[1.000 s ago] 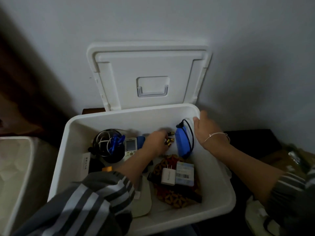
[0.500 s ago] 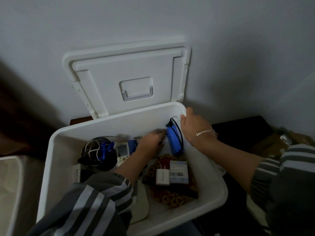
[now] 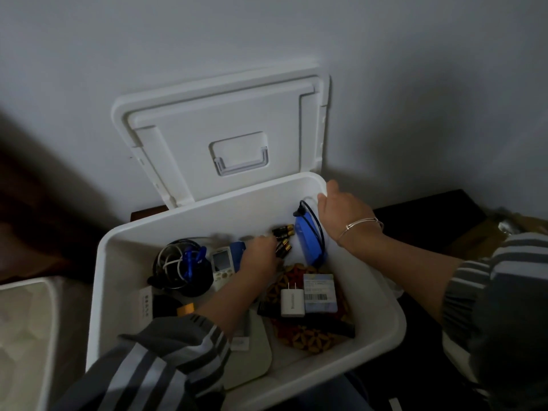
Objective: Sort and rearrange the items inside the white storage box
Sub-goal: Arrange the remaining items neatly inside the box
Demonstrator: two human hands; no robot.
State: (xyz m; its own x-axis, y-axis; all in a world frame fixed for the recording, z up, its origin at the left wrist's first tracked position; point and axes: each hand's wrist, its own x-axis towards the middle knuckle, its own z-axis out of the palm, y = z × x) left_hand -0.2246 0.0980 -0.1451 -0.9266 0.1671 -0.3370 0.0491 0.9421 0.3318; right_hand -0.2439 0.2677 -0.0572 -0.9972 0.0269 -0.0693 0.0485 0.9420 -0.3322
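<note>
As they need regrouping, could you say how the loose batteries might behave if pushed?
The batteries are cylinders lying sideways on the smooth floor of the box, so they would probably roll. Unbundled, they may scatter separately. Metal-cased, probably heavy for their size.

Left hand (image 3: 261, 258) reaches forward, back up, fingers bent downward; whether they grip anything is lost in blur. Left forearm bare, angled up from lower left; left grey-and-white striped fabric sleeve (image 3: 166, 360) pushed up near elbow. Right hand (image 3: 344, 213) further forward, back toward camera, thumb raised, fingers hidden behind palm. Thin silver bracelet (image 3: 363, 225) round right wrist. Right forearm bare, entering from right; right grey-and-white striped fabric sleeve (image 3: 474, 280) bunched at elbow. Hands apart.
</note>
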